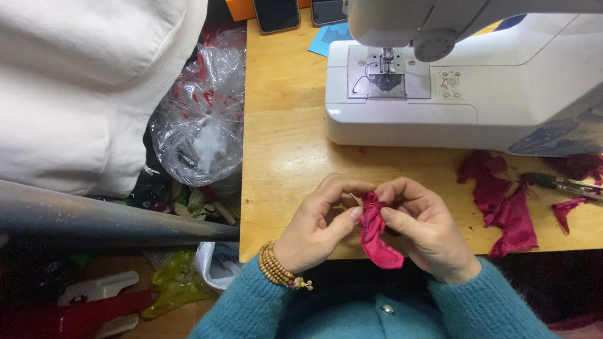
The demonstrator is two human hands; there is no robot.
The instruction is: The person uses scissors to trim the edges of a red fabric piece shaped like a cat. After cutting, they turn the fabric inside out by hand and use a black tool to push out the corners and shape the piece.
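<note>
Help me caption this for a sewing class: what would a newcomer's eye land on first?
First the small piece of crimson fabric, pinched between the left hand and right hand at the near edge of the wooden table. Behind it stands the white sewing machine, with more crimson scraps lying to the right.

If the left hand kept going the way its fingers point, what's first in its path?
The left hand points right, at the red cloth it already pinches; right behind that, the right hand. Depth looks the same for all three.

The sewing machine [465, 81] runs off the top and right edges; the scissors [565, 185] are cut off at right; two phones [276, 14] are cropped at the far edge.
</note>
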